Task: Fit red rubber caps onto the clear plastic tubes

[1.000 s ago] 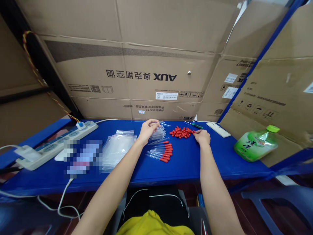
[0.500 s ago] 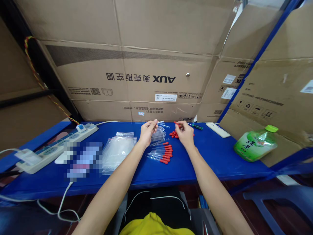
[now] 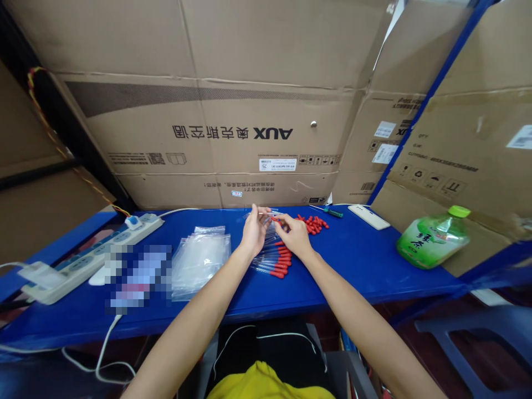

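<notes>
My left hand (image 3: 254, 231) is closed on a thin glass dropper tube (image 3: 266, 213), held near level above the table. Close against it, my right hand (image 3: 294, 233) pinches a red rubber bulb (image 3: 275, 219) by the tube; whether the two are joined is hidden by the fingers. Below the hands lies a row of droppers (image 3: 281, 261) with red bulbs on their right ends. More bare glass tubes (image 3: 271, 237) lie under and behind my hands. Just right of my right hand is a pile of loose red bulbs (image 3: 316, 224).
Clear zip bags (image 3: 201, 266) are stacked at left, beside a blurred phone (image 3: 141, 277) and a power strip (image 3: 95, 249). A green screwdriver (image 3: 333, 213), a white phone-like slab (image 3: 369, 216) and a green tea bottle (image 3: 432, 241) are at right. Cardboard (image 3: 233, 100) walls the back.
My right hand has moved left from the bulb pile to my left hand, carrying a red bulb. My left hand has stayed near its place with the tube. The view shifted slightly.
</notes>
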